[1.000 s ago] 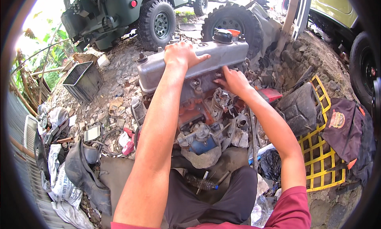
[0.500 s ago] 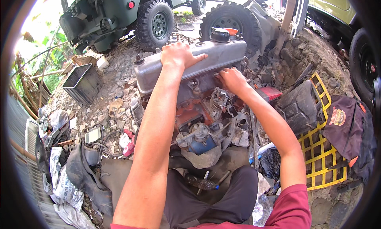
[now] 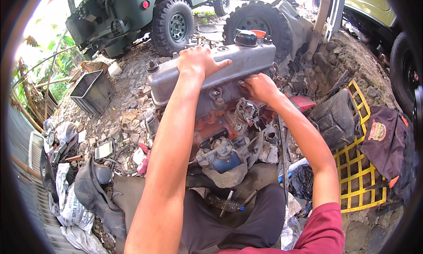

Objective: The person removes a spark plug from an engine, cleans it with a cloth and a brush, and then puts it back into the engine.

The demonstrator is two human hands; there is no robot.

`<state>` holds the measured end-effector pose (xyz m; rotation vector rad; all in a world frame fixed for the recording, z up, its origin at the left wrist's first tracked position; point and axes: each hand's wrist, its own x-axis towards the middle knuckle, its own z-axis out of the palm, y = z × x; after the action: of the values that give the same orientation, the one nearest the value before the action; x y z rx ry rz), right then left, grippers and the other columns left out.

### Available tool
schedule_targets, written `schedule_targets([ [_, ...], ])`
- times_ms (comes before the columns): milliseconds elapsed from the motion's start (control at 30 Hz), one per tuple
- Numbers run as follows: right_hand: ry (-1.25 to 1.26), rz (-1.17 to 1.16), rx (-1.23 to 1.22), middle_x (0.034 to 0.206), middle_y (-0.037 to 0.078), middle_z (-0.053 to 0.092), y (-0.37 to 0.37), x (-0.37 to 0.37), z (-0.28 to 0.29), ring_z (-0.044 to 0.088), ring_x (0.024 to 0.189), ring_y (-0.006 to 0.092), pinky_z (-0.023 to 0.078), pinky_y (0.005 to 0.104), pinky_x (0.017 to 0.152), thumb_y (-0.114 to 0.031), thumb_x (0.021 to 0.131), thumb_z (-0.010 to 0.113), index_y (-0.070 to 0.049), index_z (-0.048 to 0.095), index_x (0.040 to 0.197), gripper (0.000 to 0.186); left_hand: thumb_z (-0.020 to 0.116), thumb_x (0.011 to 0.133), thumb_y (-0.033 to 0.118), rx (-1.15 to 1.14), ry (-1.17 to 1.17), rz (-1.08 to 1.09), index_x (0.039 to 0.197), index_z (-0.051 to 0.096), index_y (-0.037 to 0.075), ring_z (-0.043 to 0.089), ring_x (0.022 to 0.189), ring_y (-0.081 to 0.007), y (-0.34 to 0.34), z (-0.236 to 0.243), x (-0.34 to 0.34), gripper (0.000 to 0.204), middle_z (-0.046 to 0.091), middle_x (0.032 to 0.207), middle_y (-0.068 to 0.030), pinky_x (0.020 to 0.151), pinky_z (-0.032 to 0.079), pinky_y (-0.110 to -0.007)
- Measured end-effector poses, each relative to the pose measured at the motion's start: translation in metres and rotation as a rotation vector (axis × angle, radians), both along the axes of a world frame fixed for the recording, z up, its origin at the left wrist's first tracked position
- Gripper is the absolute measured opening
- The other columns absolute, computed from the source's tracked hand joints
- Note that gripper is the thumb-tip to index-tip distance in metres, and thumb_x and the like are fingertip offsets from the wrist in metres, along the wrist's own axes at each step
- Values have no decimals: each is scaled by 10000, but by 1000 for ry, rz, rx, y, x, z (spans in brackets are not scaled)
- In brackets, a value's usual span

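Observation:
An engine block (image 3: pixel 213 126) with reddish, worn sides stands in front of me, with a grey metal valve cover (image 3: pixel 176 87) along its top. My left hand (image 3: pixel 197 62) lies over the cover, thumb stretched to the right; its fingertips are hidden behind the top edge. On the engine's side, just below the cover, my right hand (image 3: pixel 261 87) pinches what looks like a spark plug (image 3: pixel 241 82), mostly covered by the fingers. A second spark plug (image 3: pixel 215 93) sits to its left. Below are a carburetor-like part (image 3: pixel 246 111) and a fuel-pump-like part with a blue bowl (image 3: pixel 225 160).
A black oil cap (image 3: pixel 246 38) tops the cover's right end. Large tyres (image 3: pixel 172 26) and vehicles stand behind. Rubble surrounds a grey open crate (image 3: pixel 92 94) at left. At right are a yellow grille (image 3: pixel 359 188), a black container (image 3: pixel 335 119) and a dark bag (image 3: pixel 385 139).
My right hand has turned slightly at the wrist, still at the same spot on the engine. My left hand stays on the cover. The view has shifted a little.

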<state>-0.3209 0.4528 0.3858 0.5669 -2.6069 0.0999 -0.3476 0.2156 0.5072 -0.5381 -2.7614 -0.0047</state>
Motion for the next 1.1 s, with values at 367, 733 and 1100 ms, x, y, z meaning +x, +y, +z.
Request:
schedule_targets([
  [367,47,87,238,956,64,683,8,4,12,663,994,245,493,369,938,-125,767,665,-111,727,1073,312,459,769,898,-9,24,-7,1150,711,18,691,1101,-274,1,-6,-5,992,724,1134,-164,970,530,-398],
  [733,196,148,240,916,17,685,31,10,7,667,937,200,452,345,936,-143,784,654,-126,733,1049,277,468,748,910,-5,10,10,1115,730,16,695,1089,-291,2,0,0,1002,730,1112,-165,952,542,-396],
  [1100,226,55,176,783,63,680,15,6,-2,676,844,238,443,381,885,-219,902,586,-98,715,810,200,477,755,896,-36,-30,56,1232,670,13,684,1109,-312,5,3,3,1022,721,1136,-172,965,537,-420],
])
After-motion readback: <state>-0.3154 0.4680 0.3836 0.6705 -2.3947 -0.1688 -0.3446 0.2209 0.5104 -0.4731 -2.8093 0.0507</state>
